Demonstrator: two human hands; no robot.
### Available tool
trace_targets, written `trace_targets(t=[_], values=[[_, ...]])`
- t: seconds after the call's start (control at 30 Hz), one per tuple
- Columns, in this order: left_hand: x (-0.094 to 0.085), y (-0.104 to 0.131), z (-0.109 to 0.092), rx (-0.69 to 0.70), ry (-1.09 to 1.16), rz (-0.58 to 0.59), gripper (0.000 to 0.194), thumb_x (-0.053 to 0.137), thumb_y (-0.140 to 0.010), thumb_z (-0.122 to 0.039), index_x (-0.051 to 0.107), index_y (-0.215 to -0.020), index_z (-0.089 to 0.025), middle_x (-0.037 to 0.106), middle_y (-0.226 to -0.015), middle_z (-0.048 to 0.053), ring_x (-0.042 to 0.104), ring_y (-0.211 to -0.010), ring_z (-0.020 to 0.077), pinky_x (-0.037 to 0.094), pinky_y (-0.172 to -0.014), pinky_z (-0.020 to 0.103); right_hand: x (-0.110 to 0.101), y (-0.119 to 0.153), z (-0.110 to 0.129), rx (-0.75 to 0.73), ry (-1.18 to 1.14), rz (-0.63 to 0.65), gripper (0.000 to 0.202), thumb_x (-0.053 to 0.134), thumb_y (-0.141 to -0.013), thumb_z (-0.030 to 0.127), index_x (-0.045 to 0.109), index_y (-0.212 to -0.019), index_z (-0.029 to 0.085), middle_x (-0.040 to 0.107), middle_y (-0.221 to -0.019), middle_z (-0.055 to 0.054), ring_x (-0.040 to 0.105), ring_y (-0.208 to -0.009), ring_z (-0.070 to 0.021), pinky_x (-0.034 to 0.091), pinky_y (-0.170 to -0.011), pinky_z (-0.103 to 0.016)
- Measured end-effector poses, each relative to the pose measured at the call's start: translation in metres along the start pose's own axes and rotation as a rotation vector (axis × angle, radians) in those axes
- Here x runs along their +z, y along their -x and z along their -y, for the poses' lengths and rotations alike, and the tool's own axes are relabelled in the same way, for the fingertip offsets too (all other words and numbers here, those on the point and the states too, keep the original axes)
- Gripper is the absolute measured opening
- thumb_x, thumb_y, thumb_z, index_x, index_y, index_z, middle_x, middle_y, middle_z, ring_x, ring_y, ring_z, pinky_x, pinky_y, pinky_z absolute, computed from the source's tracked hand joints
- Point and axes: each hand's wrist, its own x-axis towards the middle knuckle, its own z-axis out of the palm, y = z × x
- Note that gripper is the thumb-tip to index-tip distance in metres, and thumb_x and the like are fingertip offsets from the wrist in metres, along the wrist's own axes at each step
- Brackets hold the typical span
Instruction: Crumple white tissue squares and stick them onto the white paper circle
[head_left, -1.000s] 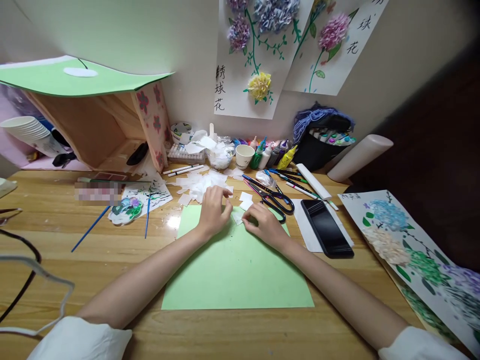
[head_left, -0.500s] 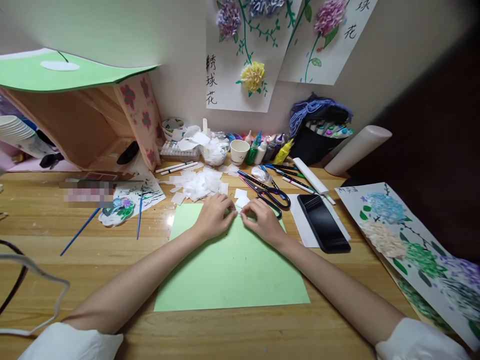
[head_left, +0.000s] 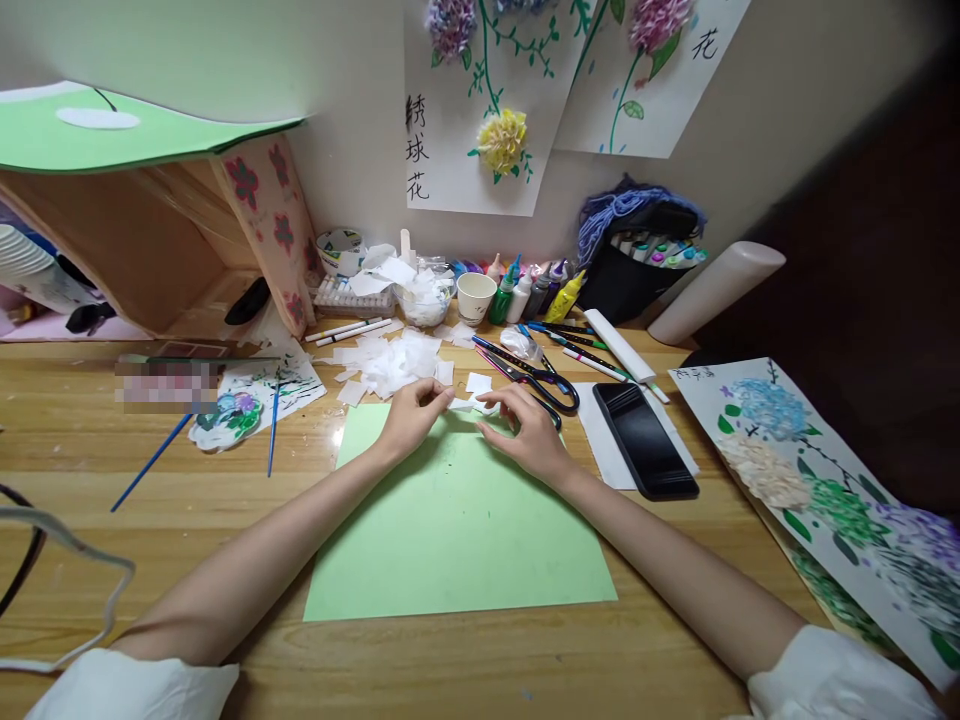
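Observation:
Over the upper part of a light green sheet of paper (head_left: pixel 461 540), my left hand (head_left: pixel 409 422) pinches a small white paper piece (head_left: pixel 460 404) between thumb and fingertips. My right hand (head_left: pixel 525 435) is just to the right of that piece, thumb and fingers apart, with nothing visible held in them. Beyond the fingertips lies another white paper square (head_left: pixel 478 383). Black-handled scissors (head_left: pixel 551 380) rest behind my right hand. A heap of cut white paper pieces (head_left: pixel 401 363) is spread behind my left hand.
A phone (head_left: pixel 645 440) lies on white paper at the right, beside a flower picture (head_left: pixel 825 480). Paint bottles (head_left: pixel 517 298), a paper cup (head_left: pixel 476 298) and markers line the back. Paintbrushes (head_left: pixel 274 430) and a painted box (head_left: pixel 262 220) are at the left.
My hands have moved apart. My left hand has shifted slightly left with the white paper piece, and my right fingers have opened. The whole view has shifted slightly.

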Motion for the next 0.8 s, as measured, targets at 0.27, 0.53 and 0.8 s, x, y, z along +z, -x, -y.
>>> trace_targets(t=[0.27, 0.53, 0.8], values=[[0.001, 0.004, -0.008, 0.128, -0.142, 0.162, 0.037, 0.043, -0.086, -0.044, 0.054, -0.064, -0.016, 0.053, -0.063, 0.0, 0.048, -0.066, 0.0134, 0.036, -0.064, 0.026, 0.004, 0.0, -0.001, 0.132, -0.172, -0.05, 0.017, 0.052, -0.084, 0.032, 0.062, -0.076, 0.019, 0.056, -0.075, -0.002, 0.048, -0.064, -0.0136, 0.036, -0.056, -0.026], [0.003, 0.006, -0.011, 0.303, -0.25, 0.118, 0.025, 0.05, -0.084, -0.039, 0.053, -0.073, -0.017, 0.055, -0.078, 0.002, 0.048, -0.078, 0.0155, 0.037, -0.074, 0.028, 0.007, -0.001, -0.001, 0.234, -0.349, 0.0, 0.021, 0.052, -0.083, 0.033, 0.058, -0.07, 0.017, 0.052, -0.071, -0.001, 0.047, -0.066, -0.0124, 0.035, -0.059, -0.025], [0.004, 0.004, -0.009, 0.248, -0.285, 0.149, 0.025, 0.05, -0.084, -0.037, 0.049, -0.069, -0.017, 0.051, -0.072, 0.0, 0.047, -0.072, 0.0142, 0.037, -0.067, 0.027, 0.006, -0.001, -0.001, 0.285, -0.428, 0.024, 0.019, 0.054, -0.082, 0.031, 0.06, -0.072, 0.017, 0.054, -0.072, -0.001, 0.048, -0.065, -0.012, 0.036, -0.059, -0.024]])
